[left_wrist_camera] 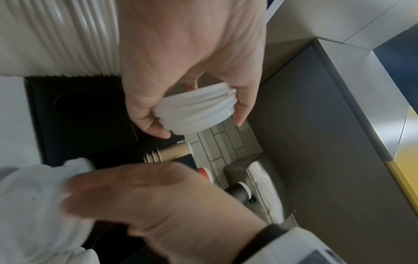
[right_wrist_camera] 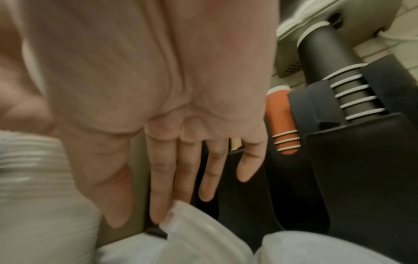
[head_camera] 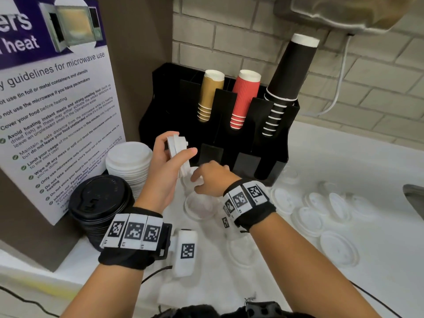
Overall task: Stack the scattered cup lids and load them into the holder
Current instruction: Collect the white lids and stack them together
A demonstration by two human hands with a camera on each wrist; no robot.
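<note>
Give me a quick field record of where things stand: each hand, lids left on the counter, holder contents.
left hand: grips a small stack of white lids, raised in front of the holder
right hand: fingers straight, touching a loose lid low on the counter
loose lids: several white ones scattered on the white counter, right of the hands
holder: black, carries gold, red and black cup stacks
beside holder: tall white lid stack, black lid stack
</note>
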